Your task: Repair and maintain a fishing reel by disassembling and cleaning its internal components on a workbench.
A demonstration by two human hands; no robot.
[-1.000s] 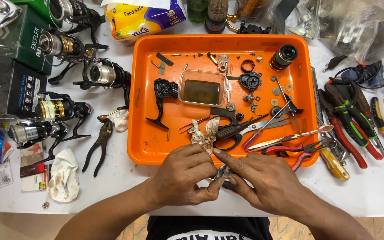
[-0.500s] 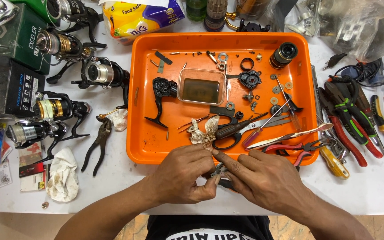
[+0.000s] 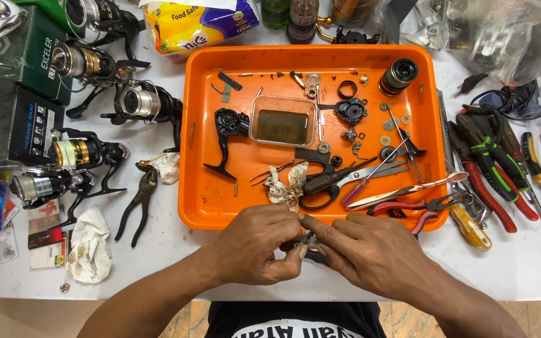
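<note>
A white counter fills nearly the whole view, evenly lit with soft shadows. Below its near edge shows a strip of brownish tiled floor.

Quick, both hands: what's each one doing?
Left hand: closed, pinching the small metal part.
Right hand: fingertips closed on the same part.

Glossy orange plastic tray, shiny metal reels, crumpled stained cloth rag
</note>
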